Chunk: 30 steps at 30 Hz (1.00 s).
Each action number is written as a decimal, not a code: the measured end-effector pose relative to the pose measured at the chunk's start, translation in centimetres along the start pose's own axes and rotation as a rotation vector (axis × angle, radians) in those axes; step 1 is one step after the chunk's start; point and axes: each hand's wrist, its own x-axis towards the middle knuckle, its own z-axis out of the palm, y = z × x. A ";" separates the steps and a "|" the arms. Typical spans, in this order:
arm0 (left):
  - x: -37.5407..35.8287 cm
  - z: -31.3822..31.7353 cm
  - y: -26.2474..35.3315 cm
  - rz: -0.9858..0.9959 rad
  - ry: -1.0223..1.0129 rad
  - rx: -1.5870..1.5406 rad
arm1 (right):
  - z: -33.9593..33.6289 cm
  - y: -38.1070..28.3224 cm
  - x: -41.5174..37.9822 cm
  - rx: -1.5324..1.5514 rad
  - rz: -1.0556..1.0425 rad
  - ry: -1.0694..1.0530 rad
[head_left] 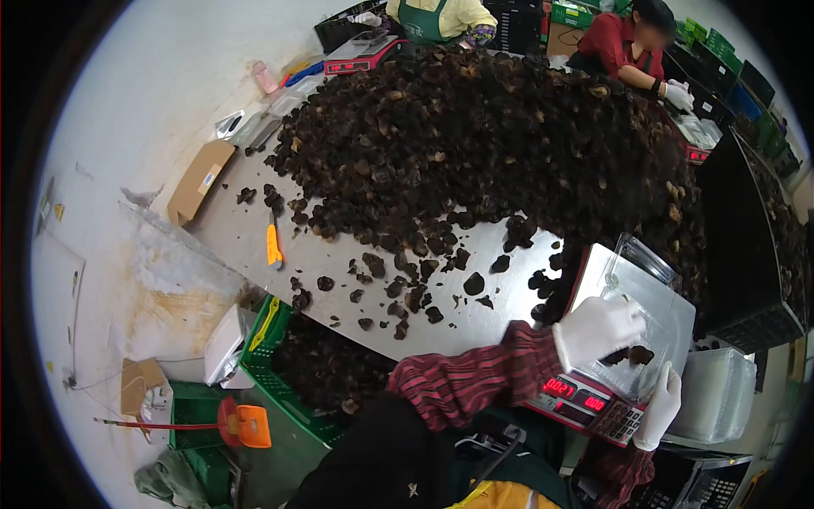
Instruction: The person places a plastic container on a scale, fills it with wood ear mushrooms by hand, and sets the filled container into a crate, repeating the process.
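Observation:
My left hand (599,332), in a white glove, is over a clear plastic tray (664,327) with its fingers curled down. What they grip, if anything, is hidden. A few dark pieces of wood ear mushroom (638,355) lie in the tray just below those fingers. My right hand (660,409), also gloved, is closed at the tray's near right edge. Beneath the tray is a red and white digital scale (585,400), its lit display reading 0.027 and 0.00.
A large heap of wood ear mushrooms (475,144) covers the metal table (339,322). An orange utility knife (274,246) lies at left. Stacked clear trays (716,394) stand at right, below a black crate (750,246). A green crate (280,373) holds mushrooms. Two people work across the table.

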 end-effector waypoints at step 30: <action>-18.8 -8.0 -10.1 -0.805 -0.288 0.637 | 5.1 5.8 -15.0 -0.509 -0.994 -0.588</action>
